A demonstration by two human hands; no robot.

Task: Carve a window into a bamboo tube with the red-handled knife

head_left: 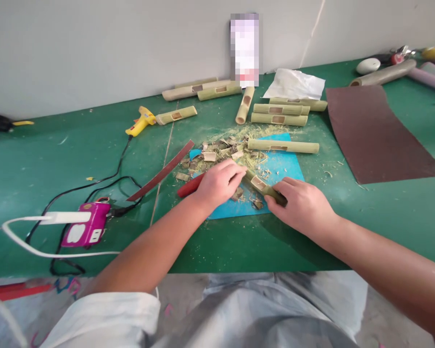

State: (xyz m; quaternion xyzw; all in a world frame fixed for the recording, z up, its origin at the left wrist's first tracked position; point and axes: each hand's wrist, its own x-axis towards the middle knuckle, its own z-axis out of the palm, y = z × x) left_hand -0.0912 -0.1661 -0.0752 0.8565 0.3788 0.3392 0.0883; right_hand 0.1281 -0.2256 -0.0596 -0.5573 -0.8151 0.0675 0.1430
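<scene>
Looks like they're mid-work on a notched bamboo tube (267,188), slanted over the blue sheet (290,166) on the bench (210,251). Right hand (304,203)'s gripping the near end, left hand (219,183)'s closed on the far end. Next move probably needs a steady hold, imo.

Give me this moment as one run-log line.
bamboo tube: held aslant over blue sheet | left hand: at far end | right hand: grips near end | nearby: bamboo chips
</scene>
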